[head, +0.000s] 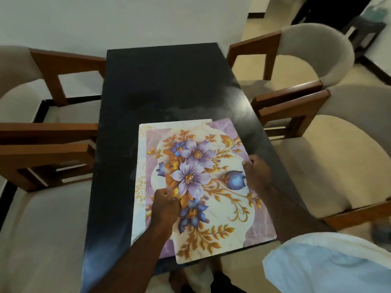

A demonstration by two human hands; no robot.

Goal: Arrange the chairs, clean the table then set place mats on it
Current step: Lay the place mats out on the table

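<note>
A stack of floral place mats, purple and gold flowers on cream, lies on the near end of the black table. The mats are fanned, with lower ones showing along the left edge. My left hand pinches the near-left part of the top mat. My right hand grips the stack's right edge. Two chairs with beige cushions and wooden frames stand on the left and two on the right, all drawn up to the table.
The far half of the table shows faint hazy streaks. A white wall runs behind it. A dark stool or small table stands at the far right on the tiled floor. My light sleeve is at bottom right.
</note>
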